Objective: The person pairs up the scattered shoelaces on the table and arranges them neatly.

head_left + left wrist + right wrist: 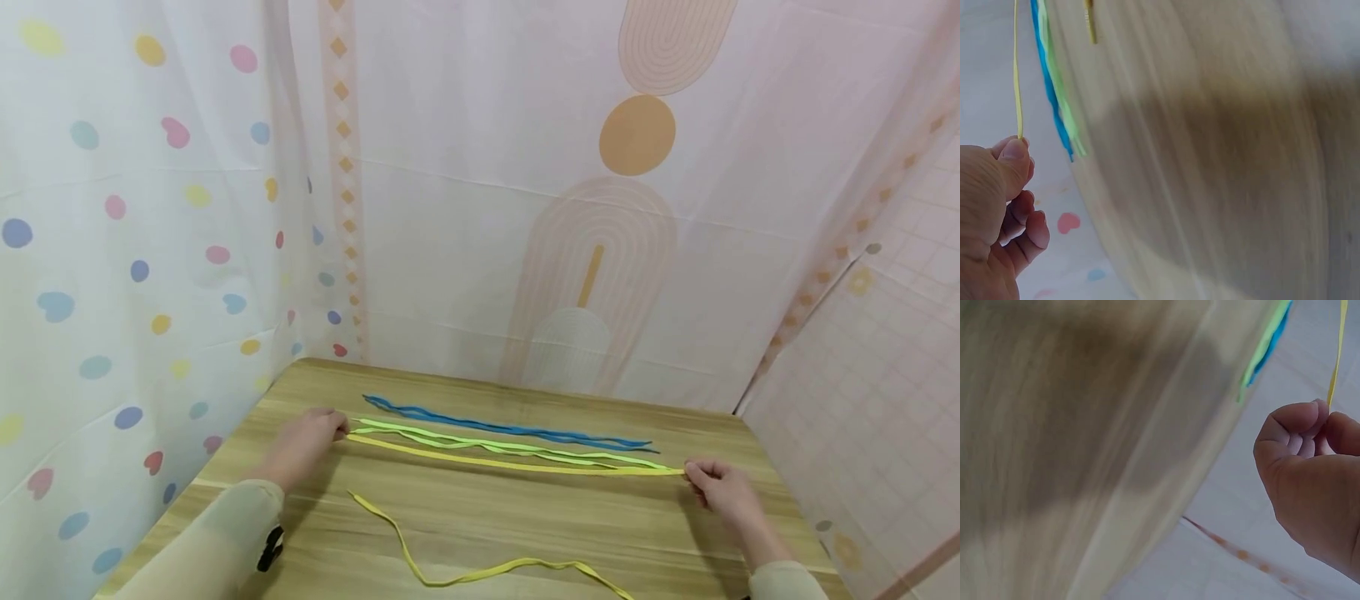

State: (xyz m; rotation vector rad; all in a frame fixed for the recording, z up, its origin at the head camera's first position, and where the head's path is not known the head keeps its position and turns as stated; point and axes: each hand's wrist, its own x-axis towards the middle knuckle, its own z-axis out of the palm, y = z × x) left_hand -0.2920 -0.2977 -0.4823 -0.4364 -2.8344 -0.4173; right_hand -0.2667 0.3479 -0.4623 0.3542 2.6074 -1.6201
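A yellow shoelace (pixel 517 465) is stretched nearly straight across the table between both hands. My left hand (pixel 318 429) pinches its left end between thumb and forefinger; the left wrist view shows the same pinch on the yellow lace (pixel 1018 94). At the other end, my right hand (pixel 723 487) pinches the tip, with the fingers curled in the right wrist view. Just beyond the stretched lace lie green shoelaces (pixel 480 444), and farther back are blue shoelaces (pixel 510 427). A second yellow shoelace (pixel 480 575) lies in a loose wavy line nearer the front.
The wooden table (pixel 450 517) has its back edge against a patterned curtain (pixel 450 250). A dotted curtain (pixel 150 333) hangs along the left side, and another curtain (pixel 885 375) borders the right. A black item (pixel 270 550) is at the left sleeve's cuff.
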